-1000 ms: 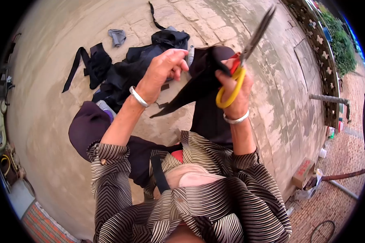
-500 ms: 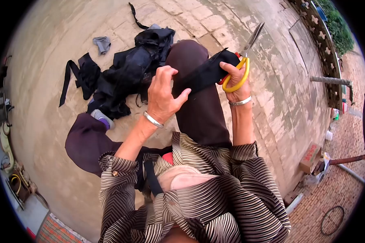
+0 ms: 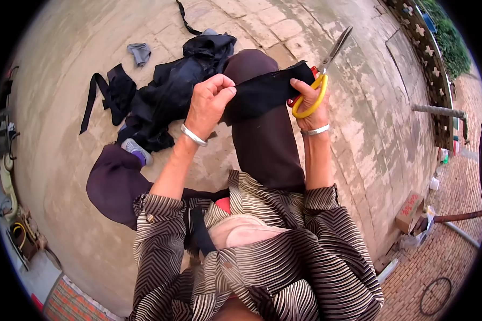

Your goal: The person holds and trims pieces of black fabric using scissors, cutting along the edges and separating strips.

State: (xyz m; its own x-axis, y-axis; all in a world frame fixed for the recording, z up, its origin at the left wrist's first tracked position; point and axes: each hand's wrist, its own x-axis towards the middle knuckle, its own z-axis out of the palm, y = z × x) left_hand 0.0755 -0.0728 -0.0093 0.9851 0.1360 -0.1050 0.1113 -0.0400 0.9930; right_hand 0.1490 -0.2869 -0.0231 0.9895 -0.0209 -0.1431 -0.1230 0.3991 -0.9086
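Observation:
A strip of black cloth (image 3: 265,96) stretches between my two hands, across the knee of my dark trousers (image 3: 268,150). My left hand (image 3: 206,104) pinches its left edge between thumb and fingertips. At the other end, my right hand (image 3: 311,104) is closed on the cloth under the thumb. The same hand also holds a pair of scissors (image 3: 318,93) with yellow and red handles, the yellow loop round the palm side. Their metal blades point up and away to the right and look nearly closed.
A heap of black cloth (image 3: 171,85) lies on the paved ground (image 3: 369,134) ahead and left. Near it are a smaller black piece (image 3: 119,93) and a grey scrap (image 3: 139,54). A cardboard box (image 3: 409,212) and a metal pipe (image 3: 439,111) are at the right.
My left hand, spread apart from the cloth before, has closed on its left edge. The black strip is now raised and pulled flatter. My right hand keeps the scissors and cloth.

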